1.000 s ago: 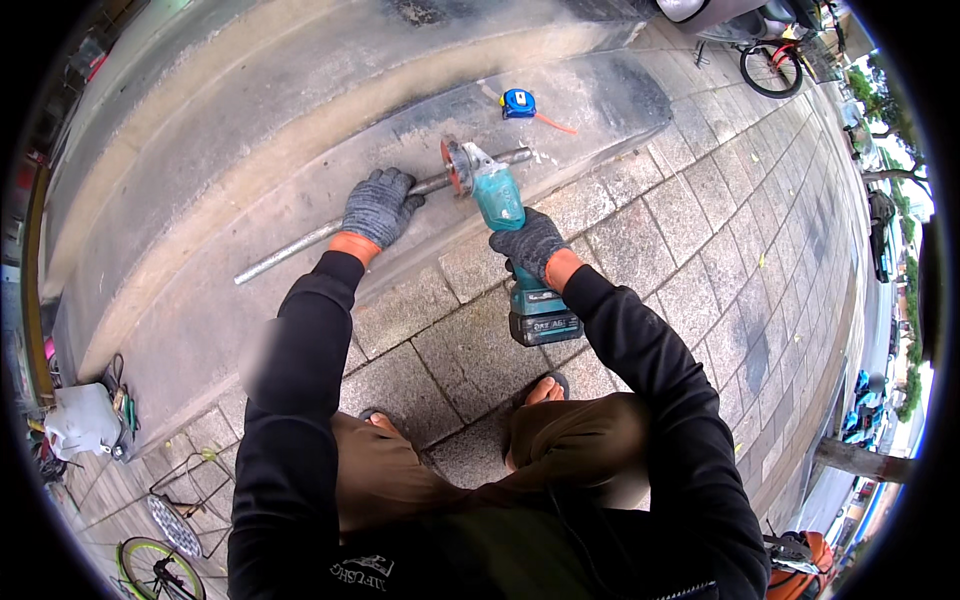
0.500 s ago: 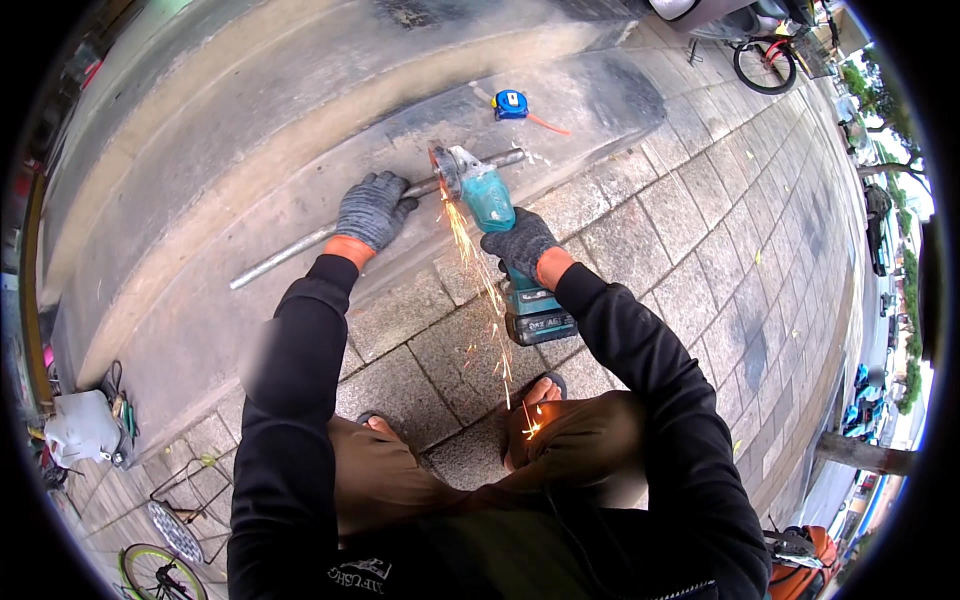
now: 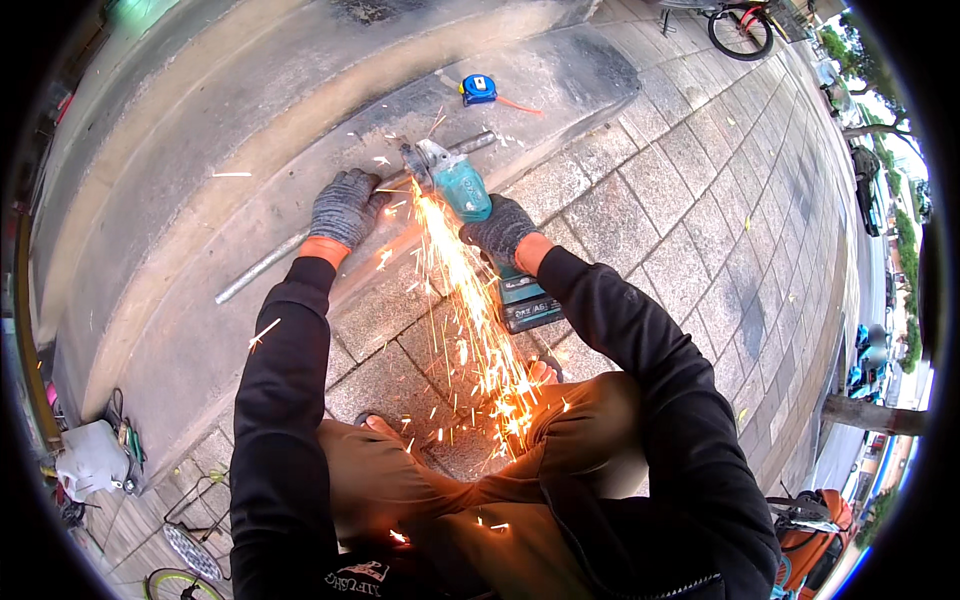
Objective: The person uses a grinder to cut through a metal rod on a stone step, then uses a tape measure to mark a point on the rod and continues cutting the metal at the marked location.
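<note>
Teal cordless angle grinder (image 3: 462,188) sits clamped in the grey-gloved right hand (image 3: 498,228), its disc meeting a long grey metal pipe (image 3: 262,270) that lies along the concrete kerb (image 3: 250,150). The grey-gloved left hand (image 3: 345,207) presses down, fingers closed over the pipe just beside the cut. Orange sparks (image 3: 470,320) stream toward the person's knees. A blue tape measure (image 3: 478,90) lies near, beyond the pipe's end.
</note>
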Motion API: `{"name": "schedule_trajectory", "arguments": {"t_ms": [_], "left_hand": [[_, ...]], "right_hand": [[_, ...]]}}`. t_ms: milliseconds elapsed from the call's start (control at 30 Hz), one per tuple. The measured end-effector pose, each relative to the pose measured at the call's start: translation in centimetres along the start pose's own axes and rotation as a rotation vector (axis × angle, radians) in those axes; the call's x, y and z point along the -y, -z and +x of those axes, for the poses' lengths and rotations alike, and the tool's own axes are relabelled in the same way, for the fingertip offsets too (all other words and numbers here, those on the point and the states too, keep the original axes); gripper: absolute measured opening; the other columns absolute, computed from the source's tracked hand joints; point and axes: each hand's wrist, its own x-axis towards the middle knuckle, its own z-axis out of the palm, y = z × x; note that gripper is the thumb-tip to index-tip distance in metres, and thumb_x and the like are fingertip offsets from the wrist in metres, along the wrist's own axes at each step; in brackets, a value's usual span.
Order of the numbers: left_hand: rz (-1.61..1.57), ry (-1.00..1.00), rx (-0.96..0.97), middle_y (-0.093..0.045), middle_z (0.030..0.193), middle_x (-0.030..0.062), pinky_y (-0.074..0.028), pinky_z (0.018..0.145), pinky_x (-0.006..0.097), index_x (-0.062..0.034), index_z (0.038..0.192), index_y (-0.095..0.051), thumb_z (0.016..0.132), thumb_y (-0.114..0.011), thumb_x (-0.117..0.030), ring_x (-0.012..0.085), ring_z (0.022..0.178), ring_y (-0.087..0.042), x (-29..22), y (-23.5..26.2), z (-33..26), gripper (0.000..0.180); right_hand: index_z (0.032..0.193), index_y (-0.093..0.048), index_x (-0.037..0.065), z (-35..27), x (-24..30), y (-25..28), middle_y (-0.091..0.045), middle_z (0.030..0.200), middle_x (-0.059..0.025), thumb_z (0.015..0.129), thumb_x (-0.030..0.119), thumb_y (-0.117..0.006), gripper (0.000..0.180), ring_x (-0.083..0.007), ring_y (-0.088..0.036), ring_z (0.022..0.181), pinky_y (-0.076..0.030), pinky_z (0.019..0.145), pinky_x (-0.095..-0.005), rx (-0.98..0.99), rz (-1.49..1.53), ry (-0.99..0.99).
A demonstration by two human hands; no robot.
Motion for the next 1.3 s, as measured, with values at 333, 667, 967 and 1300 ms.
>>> {"name": "schedule_trajectory", "arguments": {"t_ms": [333,667,967,1300], "left_hand": [[0.043,0.005,0.014,-0.072,0.122,0.0172,-0.056,0.100,0.051,-0.0109,0.126,-0.077,0.100,-0.072,-0.043,0.0381,0.117,-0.067,-0.5,0.1,0.1,0.041],[0.216,0.015,-0.003,-0.069,0.146,0.0179,-0.053,0.113,0.047,-0.0107,0.133,-0.074,0.099,-0.070,-0.043,0.0394,0.135,-0.064,2.8,-3.2,0.1,0.046],[0.076,0.015,-0.024,-0.072,0.125,0.0195,-0.057,0.102,0.053,-0.0135,0.127,-0.078,0.101,-0.070,-0.042,0.0406,0.118,-0.069,0.0,-0.4,-0.1,0.040],[0.123,-0.033,-0.106,-0.072,0.122,0.0198,-0.056,0.101,0.052,-0.0086,0.125,-0.078,0.104,-0.068,-0.039,0.0413,0.117,-0.068,0.2,-0.7,0.1,0.039]], "right_hand": [[0.113,-0.079,0.001,0.2,-1.5,0.3,-0.080,0.110,-0.0245,0.077,0.043,-0.089,0.057,-0.0389,-0.078,0.102,-0.059,0.091,-0.0450,-0.009,-0.071,0.071],[0.122,-0.078,0.002,2.6,-0.6,-0.7,-0.080,0.115,-0.0240,0.075,0.044,-0.091,0.064,-0.0397,-0.077,0.108,-0.060,0.095,-0.0462,-0.020,-0.058,0.003],[0.119,-0.077,0.000,-0.3,-0.1,0.4,-0.080,0.112,-0.0230,0.075,0.042,-0.094,0.064,-0.0378,-0.078,0.103,-0.060,0.091,-0.0471,0.137,0.166,-0.111],[0.117,-0.076,-0.001,-0.2,0.0,-0.1,-0.080,0.099,-0.0209,0.078,0.036,-0.094,0.057,-0.0320,-0.079,0.081,-0.063,0.076,-0.0445,0.008,0.007,-0.014]]}}
